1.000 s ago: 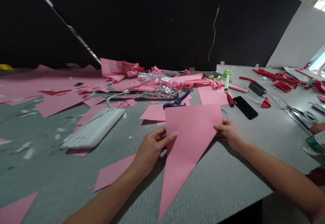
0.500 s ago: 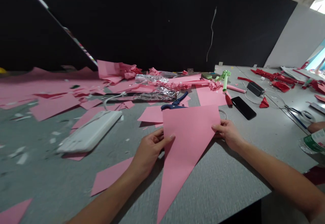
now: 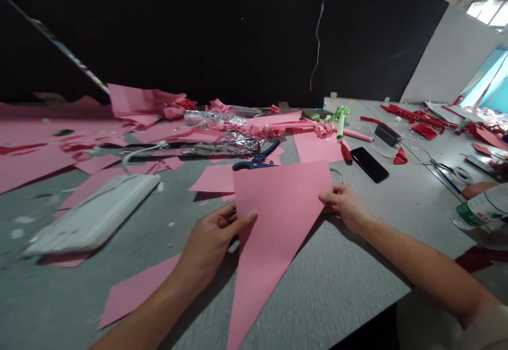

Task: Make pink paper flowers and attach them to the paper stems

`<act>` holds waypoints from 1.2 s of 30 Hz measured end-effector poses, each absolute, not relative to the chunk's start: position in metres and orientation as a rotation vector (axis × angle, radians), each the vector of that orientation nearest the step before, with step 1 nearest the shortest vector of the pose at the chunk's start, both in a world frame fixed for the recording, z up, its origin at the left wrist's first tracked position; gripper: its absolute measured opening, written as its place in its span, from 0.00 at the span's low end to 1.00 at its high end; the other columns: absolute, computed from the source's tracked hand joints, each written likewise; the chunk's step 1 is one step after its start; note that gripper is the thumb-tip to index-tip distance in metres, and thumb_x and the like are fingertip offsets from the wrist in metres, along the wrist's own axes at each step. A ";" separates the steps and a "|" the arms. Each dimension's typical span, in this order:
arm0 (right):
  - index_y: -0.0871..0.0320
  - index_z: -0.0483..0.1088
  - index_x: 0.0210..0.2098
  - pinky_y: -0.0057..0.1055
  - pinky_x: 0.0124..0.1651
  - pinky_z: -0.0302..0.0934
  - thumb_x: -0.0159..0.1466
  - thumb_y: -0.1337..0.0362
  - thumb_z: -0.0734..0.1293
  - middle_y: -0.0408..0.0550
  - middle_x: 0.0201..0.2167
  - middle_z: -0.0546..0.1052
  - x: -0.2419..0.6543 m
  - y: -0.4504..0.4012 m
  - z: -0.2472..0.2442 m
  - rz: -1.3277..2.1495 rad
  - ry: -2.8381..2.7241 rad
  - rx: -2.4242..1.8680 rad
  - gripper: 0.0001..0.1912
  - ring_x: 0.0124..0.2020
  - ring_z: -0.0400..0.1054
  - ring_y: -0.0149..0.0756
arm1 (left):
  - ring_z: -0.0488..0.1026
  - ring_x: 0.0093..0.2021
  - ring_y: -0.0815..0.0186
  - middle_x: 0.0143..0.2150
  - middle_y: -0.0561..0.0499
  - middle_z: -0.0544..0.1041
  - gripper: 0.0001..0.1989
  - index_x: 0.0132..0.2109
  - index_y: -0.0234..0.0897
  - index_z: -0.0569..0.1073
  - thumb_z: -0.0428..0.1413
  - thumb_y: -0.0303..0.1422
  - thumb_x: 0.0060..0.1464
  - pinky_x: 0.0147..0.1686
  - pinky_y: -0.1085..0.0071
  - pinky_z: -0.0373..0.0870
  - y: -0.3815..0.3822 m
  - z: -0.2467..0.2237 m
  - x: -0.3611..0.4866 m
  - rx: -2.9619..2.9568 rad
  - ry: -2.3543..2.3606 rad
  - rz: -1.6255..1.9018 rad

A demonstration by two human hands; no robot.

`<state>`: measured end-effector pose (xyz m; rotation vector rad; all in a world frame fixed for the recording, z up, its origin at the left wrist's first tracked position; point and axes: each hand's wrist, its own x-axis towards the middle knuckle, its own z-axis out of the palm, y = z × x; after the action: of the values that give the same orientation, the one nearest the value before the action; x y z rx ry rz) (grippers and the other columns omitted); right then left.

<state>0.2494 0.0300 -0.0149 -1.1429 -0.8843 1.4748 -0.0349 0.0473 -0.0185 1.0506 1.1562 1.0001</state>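
Note:
A long triangle of pink paper [image 3: 278, 212] is held up over the grey table, its narrow tip pointing toward me. My left hand [image 3: 214, 239] pinches its left edge, thumb on the front and fingers behind. At the right edge, my right hand [image 3: 343, 204] grips it between thumb and fingers. Just beyond the paper's top edge lie blue-handled scissors [image 3: 260, 159], partly covered by the paper. A smaller pink paper piece [image 3: 212, 179] lies flat beside the scissors.
A white power strip [image 3: 97, 215] lies at left among pink scraps [image 3: 138, 286]. Crinkled clear film [image 3: 222, 146] and a green paper flower [image 3: 342, 119] are farther back. A black phone [image 3: 370, 164], charger [image 3: 388, 135] and water bottle [image 3: 482, 208] stand or lie right, near another person's hand [image 3: 476, 188].
The view has turned slightly to the right, so everything appears shifted left. Both hands keep their hold on the pink paper, which looks otherwise the same.

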 end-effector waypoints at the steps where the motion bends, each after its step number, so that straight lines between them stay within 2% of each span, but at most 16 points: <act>1: 0.58 0.83 0.37 0.39 0.44 0.74 0.52 0.58 0.80 0.52 0.36 0.83 0.249 0.030 -0.015 1.477 -0.885 -1.141 0.15 0.35 0.76 0.39 | 0.84 0.39 0.51 0.48 0.44 0.88 0.28 0.47 0.43 0.84 0.77 0.44 0.37 0.39 0.62 0.82 0.047 -0.018 -0.035 1.045 1.154 1.003; 6: 0.57 0.84 0.38 0.40 0.45 0.74 0.54 0.58 0.80 0.53 0.38 0.84 0.250 0.029 -0.015 1.486 -0.886 -1.132 0.14 0.36 0.76 0.40 | 0.84 0.40 0.50 0.47 0.42 0.88 0.28 0.47 0.40 0.84 0.76 0.47 0.40 0.39 0.60 0.81 0.046 -0.017 -0.033 1.055 1.159 1.007; 11: 0.58 0.84 0.37 0.39 0.43 0.73 0.53 0.58 0.81 0.53 0.37 0.83 0.250 0.029 -0.014 1.482 -0.884 -1.138 0.14 0.35 0.76 0.40 | 0.85 0.41 0.50 0.48 0.43 0.88 0.26 0.47 0.43 0.84 0.76 0.46 0.42 0.40 0.62 0.81 0.046 -0.015 -0.033 1.049 1.143 1.000; 17: 0.57 0.84 0.38 0.40 0.45 0.74 0.53 0.56 0.81 0.53 0.37 0.83 0.249 0.028 -0.011 1.478 -0.882 -1.132 0.16 0.36 0.76 0.41 | 0.85 0.44 0.48 0.50 0.39 0.87 0.30 0.50 0.37 0.83 0.76 0.48 0.42 0.35 0.65 0.80 0.045 -0.015 -0.033 1.098 1.143 1.001; 21: 0.57 0.83 0.38 0.40 0.45 0.74 0.53 0.56 0.80 0.53 0.37 0.83 0.248 0.028 -0.009 1.473 -0.874 -1.128 0.16 0.36 0.76 0.41 | 0.86 0.44 0.48 0.49 0.39 0.87 0.31 0.49 0.36 0.83 0.76 0.49 0.41 0.35 0.65 0.82 0.045 -0.014 -0.033 1.108 1.146 1.014; 26: 0.57 0.82 0.38 0.39 0.42 0.74 0.54 0.56 0.80 0.50 0.36 0.82 0.249 0.028 -0.008 1.435 -0.862 -1.148 0.16 0.35 0.75 0.39 | 0.86 0.43 0.49 0.49 0.40 0.88 0.30 0.50 0.37 0.83 0.76 0.47 0.41 0.34 0.66 0.81 0.045 -0.015 -0.033 1.095 1.142 1.010; 29: 0.55 0.82 0.40 0.36 0.39 0.73 0.54 0.55 0.80 0.48 0.35 0.81 0.251 0.029 -0.009 1.370 -0.844 -1.179 0.17 0.35 0.75 0.38 | 0.85 0.41 0.52 0.49 0.42 0.88 0.29 0.49 0.38 0.83 0.77 0.46 0.41 0.37 0.66 0.81 0.045 -0.017 -0.033 1.087 1.126 1.029; 33: 0.53 0.82 0.47 0.36 0.40 0.72 0.55 0.55 0.79 0.48 0.42 0.82 0.254 0.033 -0.011 1.248 -0.828 -1.210 0.21 0.36 0.75 0.37 | 0.85 0.40 0.52 0.48 0.42 0.88 0.29 0.50 0.38 0.84 0.77 0.44 0.41 0.37 0.66 0.81 0.045 -0.017 -0.033 1.066 1.110 1.030; 36: 0.52 0.81 0.46 0.38 0.43 0.72 0.55 0.56 0.78 0.49 0.49 0.82 0.256 0.035 -0.012 1.156 -0.845 -1.230 0.20 0.38 0.75 0.37 | 0.86 0.40 0.52 0.47 0.42 0.88 0.28 0.50 0.38 0.84 0.76 0.45 0.42 0.37 0.65 0.82 0.045 -0.018 -0.033 1.059 1.106 1.044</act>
<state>0.2561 0.0346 -0.0124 -1.2301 -0.8448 1.1557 -0.0331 0.0449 -0.0181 1.0593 1.1059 1.0437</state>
